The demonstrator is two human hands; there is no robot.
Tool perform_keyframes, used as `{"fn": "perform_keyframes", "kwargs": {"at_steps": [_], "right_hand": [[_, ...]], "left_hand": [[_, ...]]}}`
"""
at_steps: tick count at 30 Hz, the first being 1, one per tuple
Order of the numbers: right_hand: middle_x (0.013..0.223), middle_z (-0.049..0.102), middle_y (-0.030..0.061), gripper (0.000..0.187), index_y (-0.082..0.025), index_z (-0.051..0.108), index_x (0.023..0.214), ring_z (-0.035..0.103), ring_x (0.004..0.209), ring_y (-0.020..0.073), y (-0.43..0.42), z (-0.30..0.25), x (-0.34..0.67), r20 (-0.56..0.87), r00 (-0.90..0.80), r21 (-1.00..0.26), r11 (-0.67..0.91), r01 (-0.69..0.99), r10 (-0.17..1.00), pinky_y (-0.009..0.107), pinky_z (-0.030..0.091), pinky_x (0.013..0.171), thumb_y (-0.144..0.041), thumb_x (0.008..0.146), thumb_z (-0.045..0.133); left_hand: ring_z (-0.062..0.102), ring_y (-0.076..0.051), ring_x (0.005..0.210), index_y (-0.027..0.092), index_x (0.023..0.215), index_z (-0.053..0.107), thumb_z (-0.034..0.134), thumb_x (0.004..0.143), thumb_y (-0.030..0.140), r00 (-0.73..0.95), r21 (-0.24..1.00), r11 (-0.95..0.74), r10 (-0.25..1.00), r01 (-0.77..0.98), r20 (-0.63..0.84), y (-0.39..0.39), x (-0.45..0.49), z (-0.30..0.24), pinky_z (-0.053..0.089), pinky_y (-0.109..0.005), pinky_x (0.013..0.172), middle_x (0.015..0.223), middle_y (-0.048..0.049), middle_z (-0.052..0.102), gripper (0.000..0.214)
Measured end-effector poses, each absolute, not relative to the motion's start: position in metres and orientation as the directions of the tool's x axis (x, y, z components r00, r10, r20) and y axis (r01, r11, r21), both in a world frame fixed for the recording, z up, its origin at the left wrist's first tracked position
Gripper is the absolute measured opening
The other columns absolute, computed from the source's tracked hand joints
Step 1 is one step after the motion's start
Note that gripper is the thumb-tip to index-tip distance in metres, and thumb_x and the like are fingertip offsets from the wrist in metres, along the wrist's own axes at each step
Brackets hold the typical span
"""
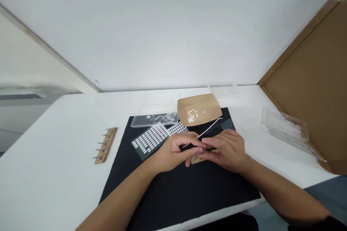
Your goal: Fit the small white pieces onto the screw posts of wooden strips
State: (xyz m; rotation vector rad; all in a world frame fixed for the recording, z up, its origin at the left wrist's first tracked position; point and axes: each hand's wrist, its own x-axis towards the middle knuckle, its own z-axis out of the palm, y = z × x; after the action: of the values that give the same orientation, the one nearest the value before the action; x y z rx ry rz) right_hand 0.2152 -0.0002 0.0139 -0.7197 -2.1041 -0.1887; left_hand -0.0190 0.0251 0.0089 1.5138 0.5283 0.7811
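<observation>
My left hand (pixel 180 149) and my right hand (pixel 227 148) meet fingertip to fingertip over a black mat (pixel 173 195). Between the thumb and index finger of my left hand lies a slim dark tool with a pale edge, apparently curved-tip tweezers (pixel 210 129), its bent end pointing away to the upper right. The fingers of my right hand are pinched together at my left fingertips; whatever is between them is hidden. Partly covered by both hands, a small tan piece (pixel 197 160) shows beneath the fingers.
Behind my hands are sheets of white oval stickers (pixel 150 139), a clear tray (pixel 154 119) of small pieces and a brown paper tray (pixel 199 101) with white bits. A wooden strip with metal clips (pixel 105 146) lies left; clear plastic boxes (pixel 287 126) and cardboard (pixel 311 72) stand right.
</observation>
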Motion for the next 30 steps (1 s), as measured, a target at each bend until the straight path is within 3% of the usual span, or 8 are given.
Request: {"fn": "perform_keyframes", "kwargs": {"at_steps": [11,14,17,21,30], "right_hand": [[0.076,0.076,-0.0032,0.029,-0.02,0.074,0.106,0.07,0.066,0.0117,-0.001,0.009,0.214,0.755,-0.437,-0.205,0.809,0.55,0.489,0.031,0.044,0.067,-0.044,0.095,0.085],[0.075,0.073,-0.003,0.034,-0.019,0.075,0.098,0.068,0.067,0.0124,-0.001,0.003,0.216,0.712,-0.451,-0.249,0.794,0.554,0.538,0.032,0.039,0.066,-0.051,0.093,0.085],[0.078,0.072,-0.0015,0.044,-0.019,0.075,0.096,0.067,0.07,0.0138,-0.001,-0.003,0.218,0.618,-0.533,-0.269,0.793,0.547,0.578,0.034,0.036,0.066,-0.062,0.092,0.08],[0.083,0.073,-0.0008,0.051,-0.021,0.076,0.095,0.063,0.069,0.0149,-0.002,-0.009,0.219,0.505,-0.619,-0.266,0.791,0.552,0.602,0.035,0.031,0.067,-0.072,0.09,0.076],[0.083,0.072,-0.0006,0.053,-0.021,0.075,0.094,0.063,0.072,0.0165,-0.002,-0.008,0.221,0.427,-0.651,-0.239,0.773,0.588,0.627,0.036,0.029,0.068,-0.073,0.088,0.076]], "left_hand": [[0.059,-0.005,0.05,0.017,0.102,0.08,0.068,0.105,0.041,0.69,0.988,-0.154,0.718,0.028,0.093,0.029,-0.022,0.01,0.05,-0.016,0.047,0.088,-0.0018,0.063,0.027],[0.065,-0.009,0.062,0.017,0.098,0.08,0.066,0.106,0.038,0.653,0.947,-0.306,0.738,0.1,0.169,0.035,-0.026,0.012,0.051,-0.017,0.051,0.091,-0.0056,0.069,0.026],[0.07,-0.014,0.076,0.017,0.094,0.08,0.065,0.105,0.032,0.566,0.865,-0.476,0.762,0.16,0.315,0.041,-0.029,0.01,0.055,-0.022,0.066,0.089,-0.0075,0.074,0.023],[0.072,-0.017,0.081,0.017,0.094,0.078,0.064,0.106,0.029,0.495,0.801,-0.569,0.759,0.187,0.423,0.045,-0.03,0.005,0.056,-0.027,0.076,0.091,-0.0088,0.076,0.022],[0.07,-0.016,0.078,0.017,0.093,0.075,0.062,0.106,0.029,0.499,0.75,-0.616,0.742,0.242,0.448,0.042,-0.028,0.003,0.054,-0.025,0.067,0.092,-0.0094,0.075,0.022]]}}
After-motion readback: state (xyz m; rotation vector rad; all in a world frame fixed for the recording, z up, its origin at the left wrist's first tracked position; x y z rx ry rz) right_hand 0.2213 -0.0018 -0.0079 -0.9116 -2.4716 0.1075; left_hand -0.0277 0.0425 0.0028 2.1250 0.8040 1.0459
